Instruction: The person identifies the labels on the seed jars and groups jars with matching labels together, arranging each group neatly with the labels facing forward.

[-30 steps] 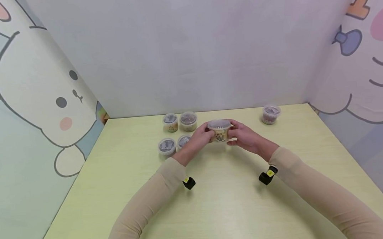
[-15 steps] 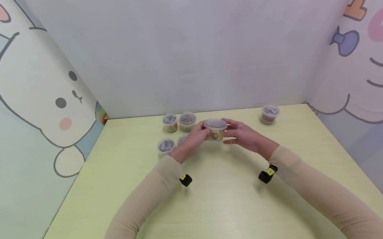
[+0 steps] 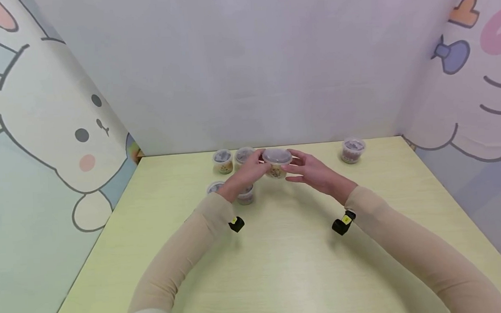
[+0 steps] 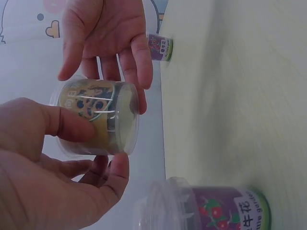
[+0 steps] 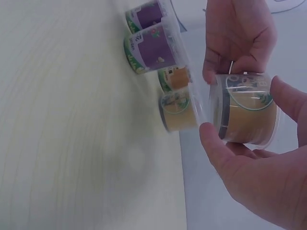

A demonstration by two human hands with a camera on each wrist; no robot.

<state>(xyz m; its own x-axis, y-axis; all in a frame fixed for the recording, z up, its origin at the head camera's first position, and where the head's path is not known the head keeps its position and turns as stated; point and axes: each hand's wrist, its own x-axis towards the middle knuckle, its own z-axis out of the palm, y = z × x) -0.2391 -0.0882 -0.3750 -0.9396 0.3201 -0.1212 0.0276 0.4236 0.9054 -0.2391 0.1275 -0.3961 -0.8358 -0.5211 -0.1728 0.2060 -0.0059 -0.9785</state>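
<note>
A small clear plastic tub (image 3: 276, 158) with a lid and a yellow printed label is held above the table's far half. My left hand (image 3: 251, 169) grips its left side, with the thumb across the label (image 4: 88, 103). On the other side, my right hand (image 3: 314, 173) surrounds the tub (image 5: 249, 112) loosely. Its fingers are spread and fairly straight, and its thumb (image 4: 72, 50) stands off the wall in the left wrist view. Whether its fingertips touch the tub is hard to tell.
Lidded tubs stand in a cluster beside my left hand: two at the back (image 3: 222, 161), and two with purple labels (image 5: 153, 48) nearer, partly hidden by my left arm. Another purple-labelled tub (image 3: 353, 150) stands at the back right. Walls border the table (image 3: 280, 267) behind and at both sides.
The held tub has moved left and slightly farther back, towards the cluster. My right fingers have loosened and spread from their earlier grip on it. The standing tubs have not moved.
</note>
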